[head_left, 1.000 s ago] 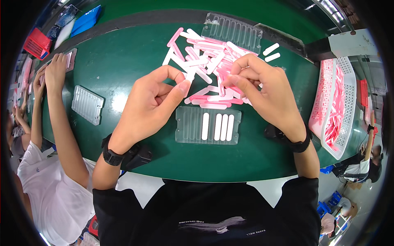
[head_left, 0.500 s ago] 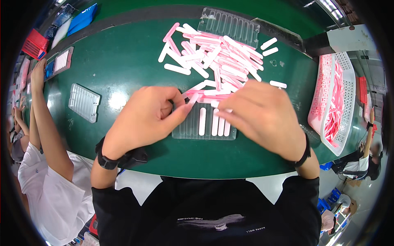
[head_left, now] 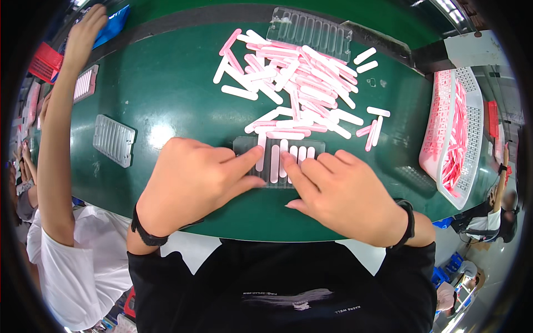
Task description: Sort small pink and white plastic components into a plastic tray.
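A clear ribbed tray (head_left: 244,145) lies in front of me with several pale, flat, round-ended sticks in its slots. My left hand (head_left: 191,180) has its index fingertip on a pale pink stick (head_left: 261,140) that overhangs the tray's far edge; the thumb stays apart, lower down. With its index finger, my right hand (head_left: 347,194) presses on another stick (head_left: 283,145) mid-tray, partly hidden under the fingertip. Its thumb is held away, nearer the table edge. Just beyond the tray spreads a loose pile of pink and white sticks (head_left: 316,94).
Behind the pile sits another clear slotted tray (head_left: 311,30); a further one (head_left: 114,140) lies to the left. A white basket (head_left: 471,133) of pink sticks stands at right. At left, a co-worker's arm (head_left: 58,150) reaches over a filled tray (head_left: 85,84).
Both hands have come down onto the tray, which now holds more sticks. Some sticks right of the pile lie differently. The co-worker's hand has moved up toward the far left.
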`<act>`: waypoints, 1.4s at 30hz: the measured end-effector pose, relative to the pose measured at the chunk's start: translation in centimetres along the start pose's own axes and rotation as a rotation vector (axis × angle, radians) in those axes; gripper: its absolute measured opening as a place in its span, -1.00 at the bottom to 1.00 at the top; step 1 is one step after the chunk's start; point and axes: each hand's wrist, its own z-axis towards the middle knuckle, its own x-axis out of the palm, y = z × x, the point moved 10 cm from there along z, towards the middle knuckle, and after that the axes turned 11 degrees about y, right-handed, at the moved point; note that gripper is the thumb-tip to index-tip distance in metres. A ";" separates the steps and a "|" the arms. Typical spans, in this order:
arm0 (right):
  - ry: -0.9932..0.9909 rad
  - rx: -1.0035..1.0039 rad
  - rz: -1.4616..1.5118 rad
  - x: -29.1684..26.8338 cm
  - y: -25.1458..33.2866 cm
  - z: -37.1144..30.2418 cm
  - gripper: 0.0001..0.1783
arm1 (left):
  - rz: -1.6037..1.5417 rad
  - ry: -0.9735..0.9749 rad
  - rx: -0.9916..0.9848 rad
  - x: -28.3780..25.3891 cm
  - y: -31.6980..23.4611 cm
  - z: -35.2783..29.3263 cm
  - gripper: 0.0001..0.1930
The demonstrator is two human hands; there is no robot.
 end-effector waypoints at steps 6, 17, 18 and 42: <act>-0.138 -0.090 -0.301 0.3 2.1 0.0 -0.69 | 0.346 0.141 0.070 1.9 -2.9 -0.7 -0.49; -0.349 -0.056 0.062 -4.8 -5.2 -1.0 -0.85 | -0.196 -0.235 -0.095 -0.8 5.0 0.7 -0.73; -0.381 -0.006 0.046 -5.2 -6.4 -1.1 -0.86 | -0.122 -0.251 -0.218 -1.3 6.5 0.9 -0.69; -0.318 0.319 0.236 -2.2 -10.7 -0.6 -0.85 | -0.723 -0.054 -0.383 2.2 8.3 0.7 -0.85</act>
